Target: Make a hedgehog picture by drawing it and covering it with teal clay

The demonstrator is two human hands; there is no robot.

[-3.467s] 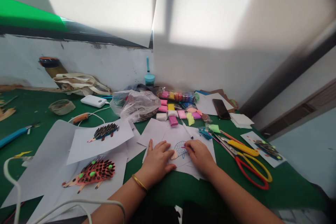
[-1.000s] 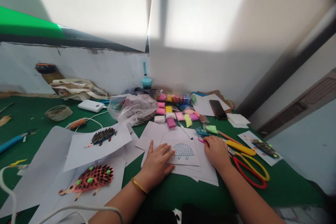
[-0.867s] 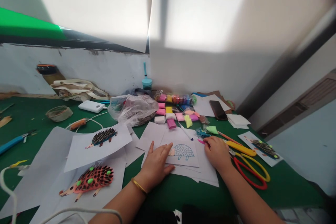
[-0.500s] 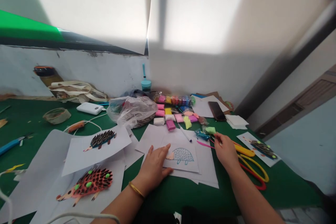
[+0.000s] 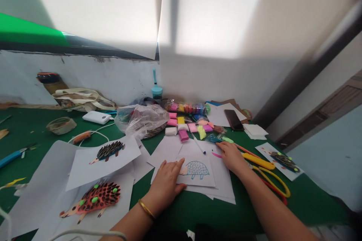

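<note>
My left hand (image 5: 167,177) lies flat with its fingers outstretched on the left side of a white sheet. On that sheet is a hedgehog drawing (image 5: 197,169) with a blue outlined body and a peach-coloured face. My right hand (image 5: 232,157) is beyond the sheet's right side, its fingertips closed on the edge of a blue clay packet (image 5: 214,138). Just behind those fingers is a light green clay packet (image 5: 227,139). A pink plastic tool (image 5: 217,154) lies left of the right hand, partly hidden by it. A white marker (image 5: 199,145) rests above the drawing.
Several clay packets (image 5: 183,135) lie behind the papers, beside a clear plastic bag (image 5: 144,120). At right are yellow-handled scissors (image 5: 271,180), a phone (image 5: 233,119) and a hedgehog card (image 5: 279,160). A red clay hedgehog (image 5: 94,200) and a black-spined one (image 5: 110,150) are at left.
My right hand has moved left and slightly away from me, from beside the light green packet to the blue one. The blue packet has shifted slightly. My left hand stays on the sheet.
</note>
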